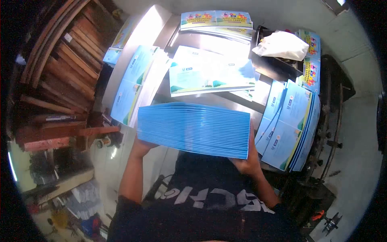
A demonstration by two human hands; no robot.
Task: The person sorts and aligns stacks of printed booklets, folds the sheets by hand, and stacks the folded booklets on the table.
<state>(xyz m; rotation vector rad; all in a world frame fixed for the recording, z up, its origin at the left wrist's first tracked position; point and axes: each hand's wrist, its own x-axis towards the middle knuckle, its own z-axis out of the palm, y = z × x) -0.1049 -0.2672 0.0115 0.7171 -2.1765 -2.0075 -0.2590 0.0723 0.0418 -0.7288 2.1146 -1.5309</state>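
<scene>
A thick stack of blue booklets (193,131) is held up in front of my chest, its many edges lined up toward me. My left hand (146,147) grips the stack's left end from below, with most of its fingers hidden. At the right end, my right hand (248,159) closes round the lower corner, thumb side along the edge. Just beyond the stack, printed light-blue sheets (189,76) lie in a pile on the metal table. To the right of my right hand are overlapping printed covers (288,125) with green and yellow edges.
Another pile of printed covers (135,86) stands at the left. At the back lie yellow-and-blue printed sheets (215,20). A black box (278,64) with a white bag (281,45) on it sits at the back right. Wooden boards (68,60) fill a rack on the left.
</scene>
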